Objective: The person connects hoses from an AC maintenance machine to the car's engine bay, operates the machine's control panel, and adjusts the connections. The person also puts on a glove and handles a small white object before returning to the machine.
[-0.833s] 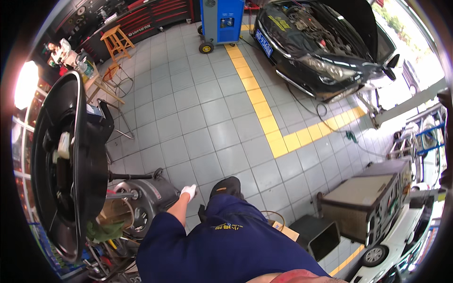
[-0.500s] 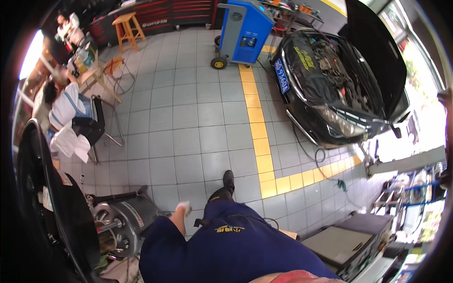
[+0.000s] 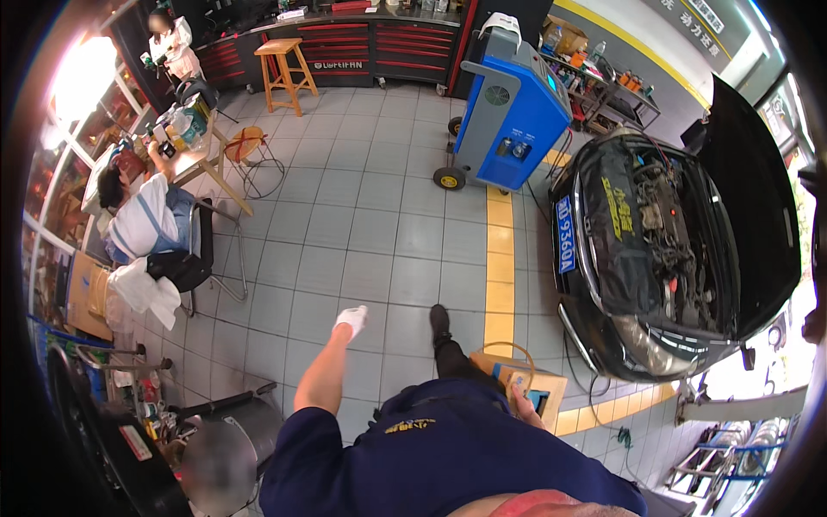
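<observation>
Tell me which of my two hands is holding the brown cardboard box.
It is your right hand, set against the brown cardboard box. Your left hand, in a white glove, is apart from the box, with nothing visible in it.

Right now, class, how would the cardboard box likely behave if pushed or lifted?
The cardboard box would probably feel stiff, judging by its flat faces. It may be light, since only the right hand appears to hold it.

The wearer's two hands [image 3: 351, 321] [image 3: 526, 408] are showing; one cardboard box [image 3: 506, 371] is being held; one blue machine [image 3: 515, 121], one black car [image 3: 633, 271] and two stools [image 3: 280, 46] [image 3: 245, 142] are standing; two other people [image 3: 153, 215] [image 3: 175, 47] are appearing.
</observation>
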A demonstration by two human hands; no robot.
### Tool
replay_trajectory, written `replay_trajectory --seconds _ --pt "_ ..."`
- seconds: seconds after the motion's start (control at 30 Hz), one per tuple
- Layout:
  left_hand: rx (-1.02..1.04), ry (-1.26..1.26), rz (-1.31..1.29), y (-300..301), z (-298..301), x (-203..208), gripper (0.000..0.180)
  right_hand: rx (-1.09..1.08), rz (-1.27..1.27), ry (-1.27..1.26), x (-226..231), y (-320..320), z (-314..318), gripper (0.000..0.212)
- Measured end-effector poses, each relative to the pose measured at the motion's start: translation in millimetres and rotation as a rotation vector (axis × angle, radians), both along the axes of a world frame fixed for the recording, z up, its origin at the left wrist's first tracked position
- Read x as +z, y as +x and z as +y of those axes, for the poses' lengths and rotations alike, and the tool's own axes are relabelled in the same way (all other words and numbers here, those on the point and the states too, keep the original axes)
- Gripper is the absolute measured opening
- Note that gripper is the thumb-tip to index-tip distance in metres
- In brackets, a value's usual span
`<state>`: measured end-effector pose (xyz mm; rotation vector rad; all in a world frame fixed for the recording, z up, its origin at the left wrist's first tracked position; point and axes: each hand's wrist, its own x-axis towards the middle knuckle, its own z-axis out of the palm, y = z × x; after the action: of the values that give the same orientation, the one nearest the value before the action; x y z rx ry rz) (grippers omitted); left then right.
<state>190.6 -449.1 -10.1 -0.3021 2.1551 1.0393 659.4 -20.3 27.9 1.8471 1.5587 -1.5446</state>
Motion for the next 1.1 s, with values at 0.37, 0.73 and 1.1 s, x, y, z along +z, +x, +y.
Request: replay_trajectory --seconds 0.37,0.73,1.1 --pt "0.65 -0.095 -0.454 -63.8 -77.0 -32.3 0.052 0.658 0.171 -0.03 -11.1 -370.5 164.4 0.094" --pt "0.539 0.574 -0.434 -368.0 -81.0 -61.1 0.042 0.56 -0.055 -0.067 37.7 -688.8 159.8 0.11" --pt "0.387 0.099 0.295 -963.7 91.1 -4.8 0.059 0.547 -0.064 -0.048 22.1 -980.7 159.6 0.101"
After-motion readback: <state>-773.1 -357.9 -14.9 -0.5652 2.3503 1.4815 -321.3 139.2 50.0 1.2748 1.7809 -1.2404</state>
